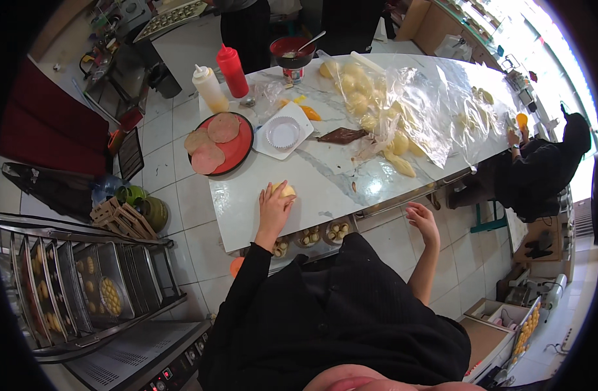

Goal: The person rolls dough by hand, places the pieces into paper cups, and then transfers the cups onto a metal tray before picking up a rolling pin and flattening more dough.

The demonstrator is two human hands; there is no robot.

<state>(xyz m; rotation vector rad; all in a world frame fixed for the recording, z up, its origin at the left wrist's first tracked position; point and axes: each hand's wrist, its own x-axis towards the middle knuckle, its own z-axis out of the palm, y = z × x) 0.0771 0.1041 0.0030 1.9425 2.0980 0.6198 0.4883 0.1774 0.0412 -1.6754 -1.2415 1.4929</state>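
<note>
My left hand (275, 210) rests on the marble-patterned table (260, 228) near its front left part, with its fingers curved over a small pale dough ball (288, 190). The hand hides much of the ball. Off the table's front edge, my right hand (424, 221) is raised in the air, fingers loosely bent and apart, with nothing visible in it. Beyond the left hand stand a red plate (232, 155) with several round pink meat slices (224, 128) and a white square tray (299, 144) with a paper baking cup (283, 133).
Plastic sheeting (419, 107) covers several dough balls (357, 103) at centre right, beside a brown-filled piping bag (342, 135). Farther back are a red squeeze bottle (232, 72), a white one (209, 90) and a bowl (290, 60) with a spoon. A co-worker (540, 166) works at the right end.
</note>
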